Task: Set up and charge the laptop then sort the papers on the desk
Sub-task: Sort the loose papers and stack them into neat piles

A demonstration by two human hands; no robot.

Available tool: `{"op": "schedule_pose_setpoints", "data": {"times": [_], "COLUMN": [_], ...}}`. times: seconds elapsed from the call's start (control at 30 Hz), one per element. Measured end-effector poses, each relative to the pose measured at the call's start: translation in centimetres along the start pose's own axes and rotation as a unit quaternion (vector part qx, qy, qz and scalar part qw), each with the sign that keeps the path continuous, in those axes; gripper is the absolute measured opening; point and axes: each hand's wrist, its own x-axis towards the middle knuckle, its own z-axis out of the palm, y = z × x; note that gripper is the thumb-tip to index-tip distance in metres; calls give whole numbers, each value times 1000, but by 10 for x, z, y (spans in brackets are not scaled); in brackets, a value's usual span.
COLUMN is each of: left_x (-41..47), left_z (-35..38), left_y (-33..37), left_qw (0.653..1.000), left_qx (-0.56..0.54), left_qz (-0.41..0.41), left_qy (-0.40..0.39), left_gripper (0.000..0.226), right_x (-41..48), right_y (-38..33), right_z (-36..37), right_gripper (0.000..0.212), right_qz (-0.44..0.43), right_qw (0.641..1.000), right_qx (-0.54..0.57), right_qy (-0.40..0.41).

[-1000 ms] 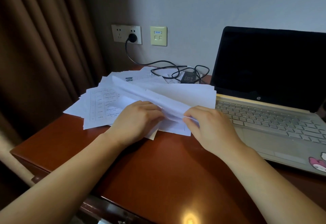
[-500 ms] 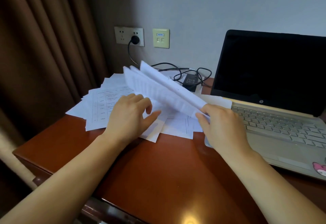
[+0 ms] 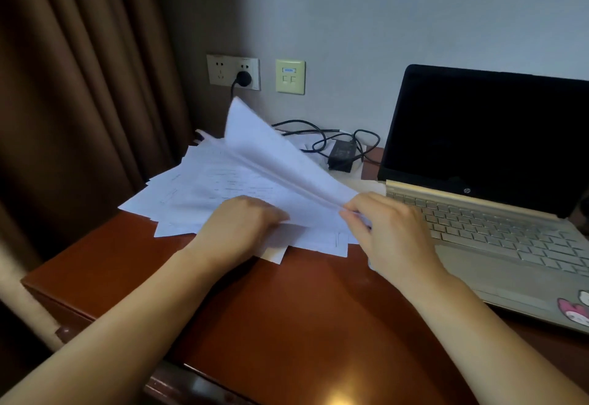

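Higher now, the lifted sheets [image 3: 271,156] have swung up, far corner just below the wall plug [image 3: 243,78]. The right hand [image 3: 392,235] pinches their near corner in a narrow grip. The left hand [image 3: 245,226] rests on the spread papers [image 3: 197,191], fingertips hidden, so I cannot tell its grip. These papers lie on the worktop [image 3: 287,309], left of the open laptop [image 3: 478,213].

Both arms are bare as I see them. The left hand [image 3: 242,226] and the right hand [image 3: 390,235] show uncovered skin from the fingers [image 3: 353,213] back over the knuckles and wrists. Behind the fingers the backs of the hands look smooth, with the knuckles faintly ridged on the right one. The left forearm [image 3: 143,318] and right forearm [image 3: 484,334] are slender at the wrist and broaden further back from the fingers.
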Motion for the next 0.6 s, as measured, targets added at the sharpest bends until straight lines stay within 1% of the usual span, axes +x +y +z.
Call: {"op": "schedule_pose_setpoints", "data": {"times": [0.07,0.1,0.13,0.2,0.23,0.27,0.3,0.33,0.37,0.4,0.43,0.5,0.53,0.6], "left_x": [2,3,3,3,2,3,5,7,10,13,15,14,14,14], "left_z": [-5,-7,-9,-9,-6,-5,-3,-3,-3,-5,-7,-13,-17,-19], "left_y": [9,13,16,15,14,13,13,14,15,17,18,19,22,30], "left_qw": [995,993,992,991,991,990,988,986,982,976,967,948,942,940], "left_qx": [-27,-36,-44,-55,-53,-50,-45,-29,-4,27,58,85,78,51], "left_qz": [76,96,102,95,91,90,92,94,89,72,43,-21,-45,-79], "left_qy": [52,64,67,78,88,100,115,137,168,204,243,307,325,328], "left_gripper": [26,31,35,38,36,33,28,21,16,16,21,38,46,57], "right_x": [-1,-2,-3,-5,-5,-5,-4,-3,-2,-1,0,2,4,7], "right_y": [-2,-3,-5,-6,-7,-8,-8,-8,-7,-5,-2,3,5,11], "right_z": [0,-1,-2,-2,-2,-2,-2,-2,-2,-3,-5,-11,-15,-21], "right_gripper": [7,8,11,27,35,37,30,19,12,16,23,40,45,45], "right_qz": [-29,-31,-29,-18,-16,-17,-22,-26,-16,12,49,117,153,222], "right_qw": [997,993,990,986,985,986,988,991,995,998,998,992,984,960], "right_qx": [38,55,65,66,57,43,23,-1,-19,-26,-15,48,86,169], "right_qy": [-64,-97,-123,-155,-162,-163,-151,-128,-95,-62,-37,1,12,26]}}
